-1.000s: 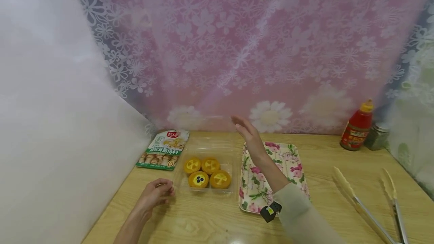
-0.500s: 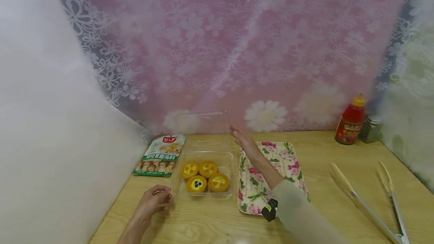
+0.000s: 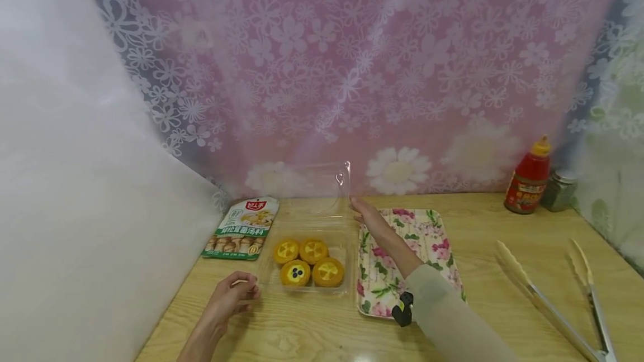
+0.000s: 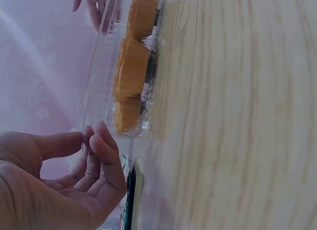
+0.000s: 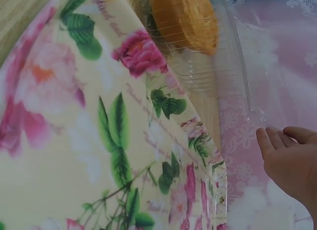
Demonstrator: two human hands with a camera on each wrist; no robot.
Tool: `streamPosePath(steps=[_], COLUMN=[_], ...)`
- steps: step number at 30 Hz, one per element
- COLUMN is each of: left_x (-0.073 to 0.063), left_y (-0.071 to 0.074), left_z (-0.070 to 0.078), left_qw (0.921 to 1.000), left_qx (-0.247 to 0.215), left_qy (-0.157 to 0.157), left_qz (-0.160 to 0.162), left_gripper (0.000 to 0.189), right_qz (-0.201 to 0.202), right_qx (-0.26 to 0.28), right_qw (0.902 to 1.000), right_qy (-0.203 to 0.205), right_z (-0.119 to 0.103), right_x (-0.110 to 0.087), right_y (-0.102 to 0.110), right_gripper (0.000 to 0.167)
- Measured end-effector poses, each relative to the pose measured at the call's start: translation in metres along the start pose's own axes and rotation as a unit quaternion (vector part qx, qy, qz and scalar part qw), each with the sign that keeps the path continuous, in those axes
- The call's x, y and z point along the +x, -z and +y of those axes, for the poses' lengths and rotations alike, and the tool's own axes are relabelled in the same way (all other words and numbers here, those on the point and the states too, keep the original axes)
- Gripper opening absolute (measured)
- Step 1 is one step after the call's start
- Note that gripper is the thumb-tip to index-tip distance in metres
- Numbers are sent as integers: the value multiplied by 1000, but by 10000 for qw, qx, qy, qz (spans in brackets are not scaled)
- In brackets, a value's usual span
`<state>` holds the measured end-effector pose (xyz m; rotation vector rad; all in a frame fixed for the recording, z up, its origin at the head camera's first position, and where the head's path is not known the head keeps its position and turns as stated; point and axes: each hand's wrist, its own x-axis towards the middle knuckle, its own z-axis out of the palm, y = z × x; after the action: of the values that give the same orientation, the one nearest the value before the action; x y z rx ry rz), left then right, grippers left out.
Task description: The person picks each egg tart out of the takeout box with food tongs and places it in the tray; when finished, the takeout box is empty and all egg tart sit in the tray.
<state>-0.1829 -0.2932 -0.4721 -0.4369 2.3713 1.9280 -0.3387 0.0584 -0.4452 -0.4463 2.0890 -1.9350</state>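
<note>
1. Pinching the left rim of a see-through box [image 3: 347, 256] between thumb and fingers, the left hand [image 3: 228, 298] sits at the box's near-left corner.
2. The right hand [image 3: 374, 223] is at the right edge of the box's raised lid [image 3: 316, 189]; its fingers are extended, with the tips close to the lid's lower corner. Whether they press on it is hard to tell.
3. The box rests on the bench [image 3: 312, 331], left of a flowered tray [image 3: 430, 233], with only a narrow gap between their edges. The lid stands up from the back edge, just in front of the flowered curtain [image 3: 302, 82].
4. Inside the box are four round tarts [image 3: 328, 272], grouped together; the near-left one bears dark berries.
5. A food packet [image 3: 241, 228] lies just beside the box's back-left side, near the white wall [image 3: 100, 194].
6. Bench wood shows in front of the box and between tray and tongs [image 3: 562, 320]. The right forearm passes over the tray, whose near edge comes further forward than the box's.
7. The tongs lie spread, tips pointing towards the curtain. Behind them stand a red bottle [image 3: 528, 183] and a glass jar [image 3: 559, 191], side by side.
</note>
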Motion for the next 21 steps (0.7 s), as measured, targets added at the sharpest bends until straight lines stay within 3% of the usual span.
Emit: streamPosePath(steps=[5,11,16,21], left_x=[-2,-7,-6,-4], left_y=[-1,-3,-3,0], left_z=[-2,-3,-1,4], left_qw=[9999,9999,9999,10000], left_qx=[-69,-113,-66,-35], left_qy=[-48,12,-106,-34], left_qz=[-94,28,19,-61], left_gripper=[21,20,20,18], right_qz=[-24,-171,-108,-70], right_qx=[49,42,90,98], right_qw=[9999,9988,9980,9966], right_qy=[-150,-459,-610,-812], right_z=[6,13,18,22], right_x=[0,0,2,2], right_y=[0,-1,-2,-3], right_gripper=[75,82,87,91])
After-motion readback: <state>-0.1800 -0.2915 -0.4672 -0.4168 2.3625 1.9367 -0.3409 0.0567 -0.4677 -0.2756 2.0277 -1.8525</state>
